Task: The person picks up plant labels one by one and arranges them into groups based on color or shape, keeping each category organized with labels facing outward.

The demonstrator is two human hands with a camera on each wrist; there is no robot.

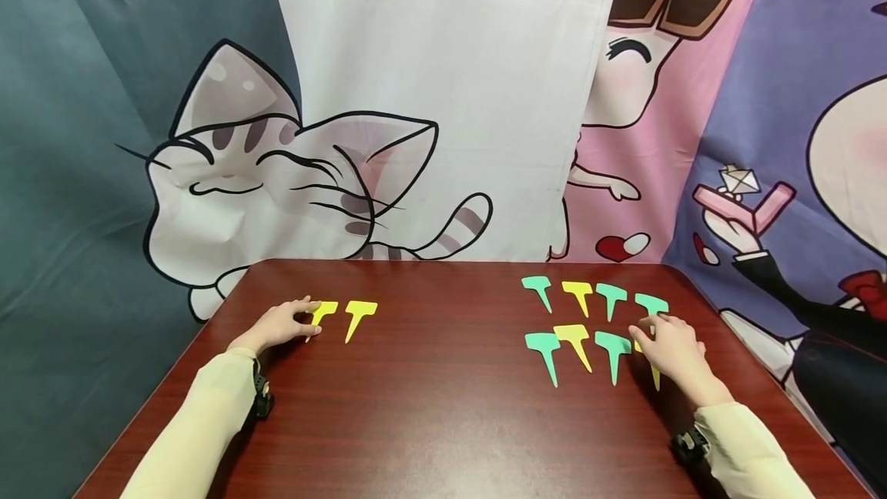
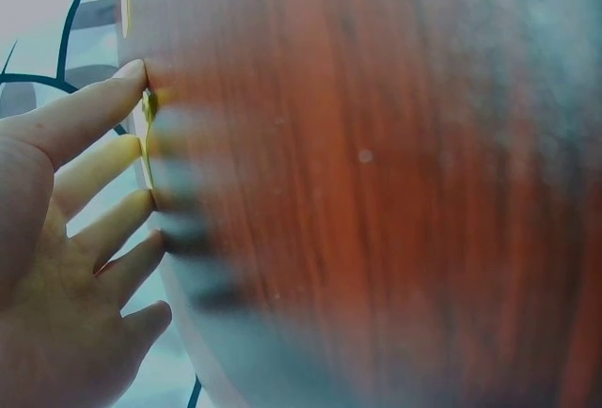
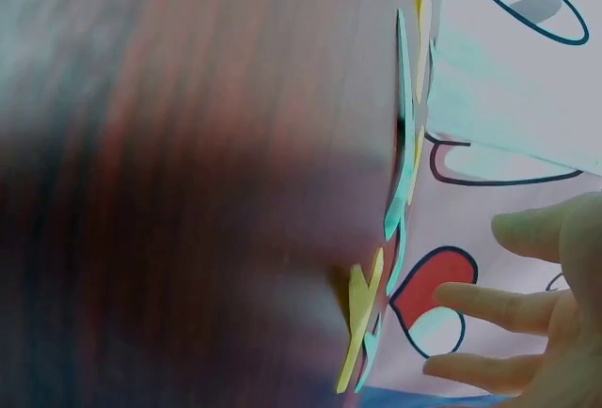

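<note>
Over the table [image 1: 443, 414] I have left hand [image 1: 280, 323] and right hand [image 1: 674, 349], fingers apart, where sideways brushing could skew T-shaped tags [image 1: 613, 345].

Head view high, facing forward and down — wrist views low, close, table [image 1: 443, 422] shared

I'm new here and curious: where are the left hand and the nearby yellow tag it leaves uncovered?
Left hand [image 1: 280, 324], head view: back of the hand.
Yellow tag [image 1: 359, 311], head view: wide end, just above the stem.
</note>
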